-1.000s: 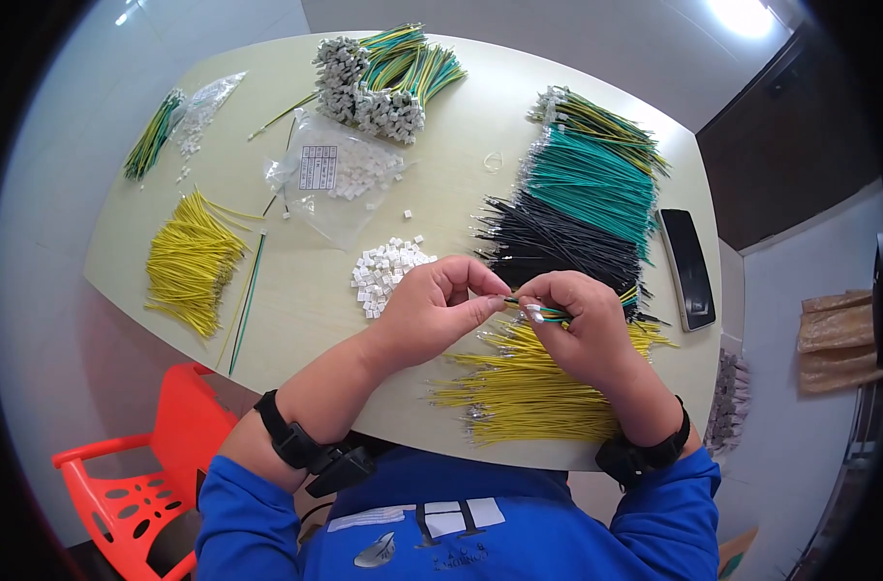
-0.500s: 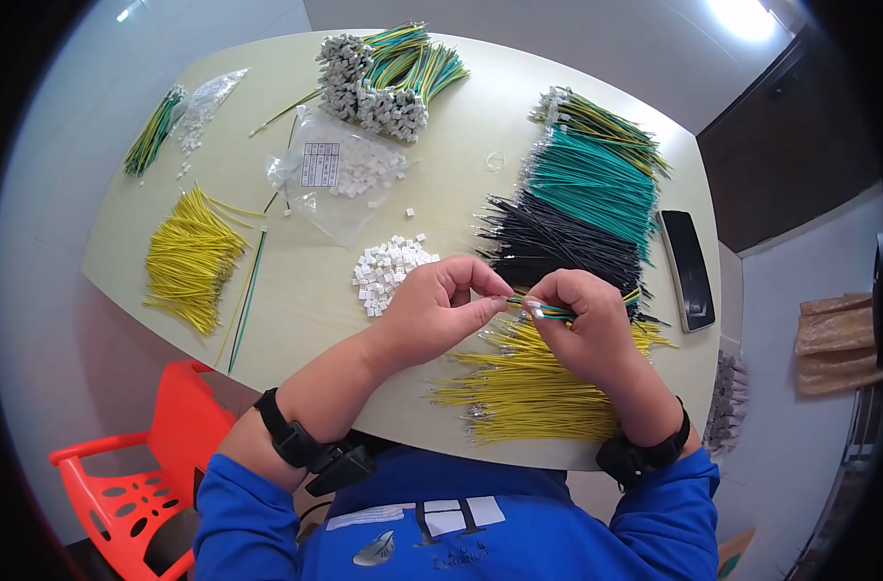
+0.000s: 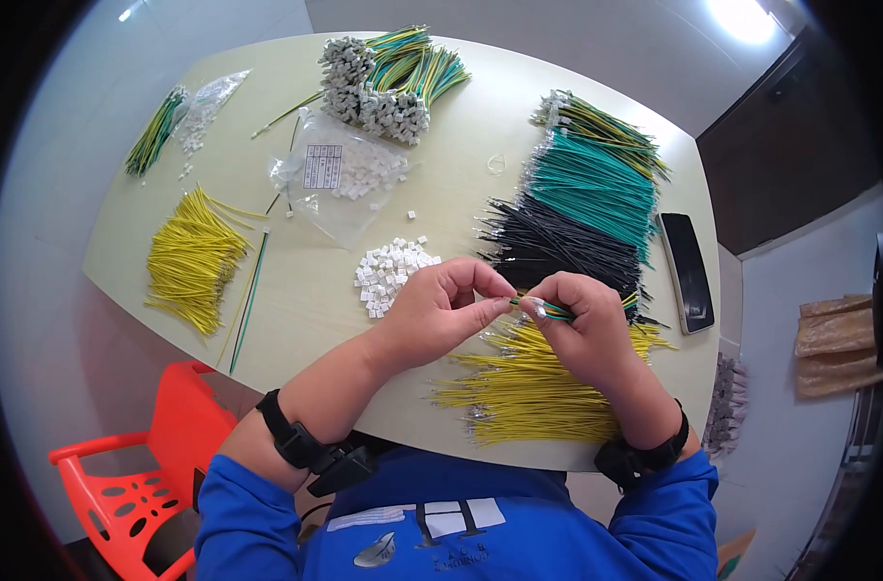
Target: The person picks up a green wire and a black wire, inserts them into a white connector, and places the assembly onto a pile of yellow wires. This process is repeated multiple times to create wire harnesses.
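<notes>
Above the yellow wires (image 3: 529, 397), my two hands meet fingertip to fingertip. My right hand (image 3: 592, 324) is closed on a few green and yellow wires (image 3: 558, 312), with a small white connector housing (image 3: 539, 308) at its thumb. Thumb and forefinger of my left hand (image 3: 446, 305) are pinched at the wire ends; what exactly lies between those tips is hidden. Just beyond the left hand lies a pile of white connector housings (image 3: 388, 273). Black wires (image 3: 563, 247) lie behind the right hand, with green wires (image 3: 596, 179) farther back.
A plastic bag of housings (image 3: 350, 179) lies mid-table, and a bundle of finished-looking wires with connectors (image 3: 388, 87) behind it. More yellow wires (image 3: 195, 261) are at left. A black, long object (image 3: 686, 271) lies by the right edge. A red chair (image 3: 170, 465) stands at lower left.
Both hands keep almost the same place and grip. The wires and the white housing at my right thumb have shifted very slightly.
</notes>
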{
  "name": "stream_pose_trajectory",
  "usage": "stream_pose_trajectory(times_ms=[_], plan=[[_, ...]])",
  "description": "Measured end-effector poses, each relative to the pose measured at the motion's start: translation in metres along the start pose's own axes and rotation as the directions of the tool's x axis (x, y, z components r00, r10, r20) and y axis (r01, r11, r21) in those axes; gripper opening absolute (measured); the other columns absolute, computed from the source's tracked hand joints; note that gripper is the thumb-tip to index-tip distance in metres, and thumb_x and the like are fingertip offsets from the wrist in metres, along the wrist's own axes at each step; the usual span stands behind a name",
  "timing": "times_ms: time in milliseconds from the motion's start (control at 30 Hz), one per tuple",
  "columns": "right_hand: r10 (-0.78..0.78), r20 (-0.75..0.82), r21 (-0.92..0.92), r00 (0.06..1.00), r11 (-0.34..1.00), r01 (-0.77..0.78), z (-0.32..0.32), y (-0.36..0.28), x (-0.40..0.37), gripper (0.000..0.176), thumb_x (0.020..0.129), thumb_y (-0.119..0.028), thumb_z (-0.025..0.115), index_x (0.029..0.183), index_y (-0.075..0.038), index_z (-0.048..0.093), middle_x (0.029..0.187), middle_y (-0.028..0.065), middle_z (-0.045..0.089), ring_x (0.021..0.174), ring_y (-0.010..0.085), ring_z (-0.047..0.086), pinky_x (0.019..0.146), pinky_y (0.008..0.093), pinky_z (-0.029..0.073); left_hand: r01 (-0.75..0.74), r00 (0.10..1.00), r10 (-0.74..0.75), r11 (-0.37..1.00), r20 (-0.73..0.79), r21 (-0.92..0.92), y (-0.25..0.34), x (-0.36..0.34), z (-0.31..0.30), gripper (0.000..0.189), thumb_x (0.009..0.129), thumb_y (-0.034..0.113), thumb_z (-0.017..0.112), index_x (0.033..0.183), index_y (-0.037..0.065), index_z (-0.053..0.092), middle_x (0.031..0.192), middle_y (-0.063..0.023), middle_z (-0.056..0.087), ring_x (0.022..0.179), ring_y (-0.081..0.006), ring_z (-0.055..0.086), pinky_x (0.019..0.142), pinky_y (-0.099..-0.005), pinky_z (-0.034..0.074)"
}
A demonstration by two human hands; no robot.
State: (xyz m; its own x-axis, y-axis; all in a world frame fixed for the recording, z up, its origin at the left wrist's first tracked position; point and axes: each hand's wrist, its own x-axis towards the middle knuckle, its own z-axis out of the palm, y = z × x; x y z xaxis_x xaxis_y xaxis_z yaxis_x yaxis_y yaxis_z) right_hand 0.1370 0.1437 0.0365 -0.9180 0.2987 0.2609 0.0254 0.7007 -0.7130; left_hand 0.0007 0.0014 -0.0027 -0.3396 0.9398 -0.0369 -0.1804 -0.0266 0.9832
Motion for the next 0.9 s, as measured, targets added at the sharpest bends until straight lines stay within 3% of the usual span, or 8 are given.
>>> stream_pose_trajectory(times_ms=[133,233,367,400,500,633,900], plan=[[0.043,0.003,0.032,0.999,0.999,-0.043,-0.0022,-0.0029,-0.0004,0.006,0.079,-0.004,0.065,0.078,-0.001,0.06,0.064,0.0058,0.056,0.056,0.0127,0.051,0.052,0.0254,0.04,0.014,1.0,-0.014,1.0,-0.004,-0.008,0.0012,-0.0003,-0.0014,0.012,0.088,0.007,0.062,0.098,0.001,0.058,0.088,-0.0004,0.061,0.079,-0.0025,0.055,0.069,-0.0167,0.044],[0.092,0.078,0.056,0.993,0.994,-0.097,-0.005,-0.0056,-0.0001,0.01,0.073,-0.004,0.063,0.083,-0.004,0.061,0.073,0.0095,0.06,0.066,0.0242,0.059,0.06,0.0316,0.046,0.028,1.0,-0.028,1.0,0.004,0.007,0.003,-0.0014,-0.0024,0.011,0.088,0.008,0.062,0.096,0.001,0.058,0.087,0.0006,0.06,0.077,-0.002,0.053,0.067,-0.0165,0.043],[0.084,0.092,0.074,0.992,0.993,-0.091,-0.0054,-0.005,0.0003,0.011,0.073,-0.003,0.063,0.083,-0.003,0.061,0.074,0.0097,0.06,0.068,0.0246,0.059,0.061,0.0316,0.046,0.039,0.999,-0.04,0.999,0.024,0.015,0.003,-0.0024,-0.0019,0.011,0.088,0.009,0.062,0.095,0.002,0.057,0.084,0.0021,0.058,0.074,-0.0014,0.051,0.065,-0.0162,0.041],[0.085,0.092,0.073,0.992,0.993,-0.092,-0.0052,-0.0045,0.0003,0.011,0.073,-0.003,0.063,0.083,-0.003,0.061,0.074,0.0097,0.06,0.068,0.0246,0.059,0.061,0.0316,0.046,0.039,0.999,-0.04,0.999,0.022,0.023,0.0024,-0.0022,-0.0017,0.011,0.088,0.01,0.062,0.094,0.002,0.057,0.083,0.0025,0.058,0.074,-0.0014,0.051,0.065,-0.0162,0.041],[0.029,0.052,0.077,0.998,0.996,-0.033,-0.0029,-0.0026,0.0011,0.007,0.081,-0.005,0.064,0.079,0.0,0.06,0.067,0.0055,0.056,0.06,0.012,0.051,0.055,0.0254,0.04,0.04,0.999,-0.041,0.998,0.024,0.04,0.0027,-0.002,-0.001,0.011,0.089,0.011,0.062,0.094,0.002,0.057,0.082,0.003,0.057,0.073,-0.0013,0.05,0.064,-0.0163,0.04],[-0.012,0.09,0.06,0.996,0.998,0.006,-0.007,0.0004,0.0021,0.009,0.081,-0.007,0.065,0.078,0.0,0.059,0.068,0.0052,0.055,0.062,0.0134,0.05,0.057,0.0267,0.04,0.036,0.998,-0.038,0.998,0.047,0.059,0.0039,-0.0024,-0.0008,0.011,0.089,0.011,0.061,0.093,0.002,0.057,0.08,0.0036,0.056,0.072,-0.0013,0.049,0.064,-0.0165,0.04],[0.037,0.149,0.146,0.988,0.987,-0.059,-0.0087,0.0025,0.0014,0.011,0.082,-0.007,0.065,0.078,0.0,0.058,0.069,0.0054,0.054,0.064,0.015,0.05,0.059,0.0274,0.04,0.006,0.991,-0.013,0.999,0.134,0.051,0.0057,-0.0027,-0.003,0.011,0.09,0.011,0.06,0.093,0.002,0.057,0.079,0.0045,0.054,0.071,-0.0012,0.047,0.062,-0.0171,0.039]])
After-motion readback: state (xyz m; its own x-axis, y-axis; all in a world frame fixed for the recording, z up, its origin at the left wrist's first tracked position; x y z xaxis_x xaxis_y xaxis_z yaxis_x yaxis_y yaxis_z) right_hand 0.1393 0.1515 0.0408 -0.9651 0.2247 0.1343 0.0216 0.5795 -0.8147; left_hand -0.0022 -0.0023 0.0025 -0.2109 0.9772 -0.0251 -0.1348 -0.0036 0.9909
